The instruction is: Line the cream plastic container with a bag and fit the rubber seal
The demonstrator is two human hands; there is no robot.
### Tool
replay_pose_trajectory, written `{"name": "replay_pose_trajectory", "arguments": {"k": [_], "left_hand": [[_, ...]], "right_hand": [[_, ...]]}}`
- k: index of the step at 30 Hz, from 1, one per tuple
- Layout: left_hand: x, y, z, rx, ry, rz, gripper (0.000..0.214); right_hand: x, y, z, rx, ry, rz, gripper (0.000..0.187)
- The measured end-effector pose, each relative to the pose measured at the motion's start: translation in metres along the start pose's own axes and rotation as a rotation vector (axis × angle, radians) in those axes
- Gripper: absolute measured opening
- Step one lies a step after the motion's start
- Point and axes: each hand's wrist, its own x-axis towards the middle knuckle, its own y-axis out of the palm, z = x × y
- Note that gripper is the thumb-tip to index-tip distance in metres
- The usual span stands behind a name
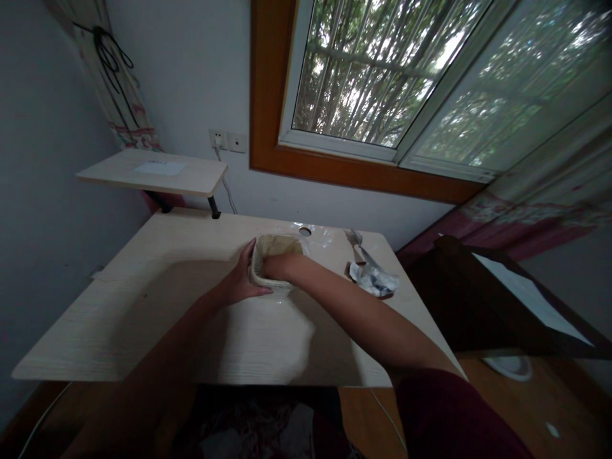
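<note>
Against L grip (pixel 240 279), bin (pixel 282 245) round R grip (pixel 278 266).

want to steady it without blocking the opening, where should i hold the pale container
Hold the pale container by its outer left wall, probably, from the left: the squarish mouth faces up, the left hand spans that side, and the right forearm crosses the right rim.

maroon sleeve (pixel 452 414) ending well back from the right hand (pixel 276 266), dark patterned clothing (pixel 253 422) showing behind the left hand (pixel 243 277)
</note>
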Motion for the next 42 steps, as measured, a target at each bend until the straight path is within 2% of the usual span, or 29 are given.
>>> {"name": "replay_pose_trajectory", "arguments": {"k": [3,5,7,9,12,14,15,17,19,21,23,30,36,42], "left_hand": [[-0.002,0.000,0.005,0.007,0.006,0.013,0.144],[-0.003,-0.002,0.007,0.007,0.027,0.022,0.142],[-0.006,-0.006,0.007,-0.011,0.037,0.034,0.139],[-0.010,-0.015,0.005,-0.067,-0.001,0.053,0.134],[-0.013,-0.035,0.001,-0.196,-0.154,0.092,0.113],[-0.011,-0.049,-0.003,-0.266,-0.258,0.107,0.091],[-0.009,-0.054,-0.005,-0.292,-0.300,0.091,0.079],[-0.004,-0.059,-0.010,-0.326,-0.370,0.022,0.059],[0.004,-0.057,-0.016,-0.348,-0.426,-0.061,0.051],[0.012,-0.051,-0.020,-0.368,-0.474,-0.097,0.051],[0.020,-0.043,-0.024,-0.378,-0.522,-0.083,0.054],[0.033,-0.024,-0.029,-0.413,-0.586,-0.053,0.056],[0.037,-0.024,-0.029,-0.383,-0.625,-0.095,0.049],[0.042,-0.021,-0.027,-0.375,-0.617,-0.147,0.046]], "right_hand": [[-0.011,-0.021,0.007,-0.050,-0.006,0.237,0.008],[-0.021,-0.040,0.010,-0.107,-0.033,0.291,0.007],[-0.031,-0.060,0.010,-0.123,-0.090,0.172,0.022],[-0.044,-0.075,0.004,-0.081,-0.118,0.017,0.026],[-0.064,-0.083,-0.014,-0.018,0.037,-0.297,0.023],[-0.078,-0.080,-0.029,0.053,0.165,-0.482,0.023],[-0.084,-0.076,-0.037,0.106,0.209,-0.529,0.024],[-0.093,-0.067,-0.049,0.221,0.260,-0.560,0.029],[-0.097,-0.058,-0.058,0.326,0.304,-0.555,0.032],[-0.096,-0.049,-0.064,0.422,0.349,-0.548,0.030],[-0.094,-0.040,-0.069,0.542,0.398,-0.550,0.027],[-0.083,-0.009,-0.078,0.989,0.551,-0.574,0.034],[-0.080,0.007,-0.070,1.033,0.586,-0.589,0.031],[-0.086,0.015,-0.072,1.080,0.577,-0.518,0.028]]}}
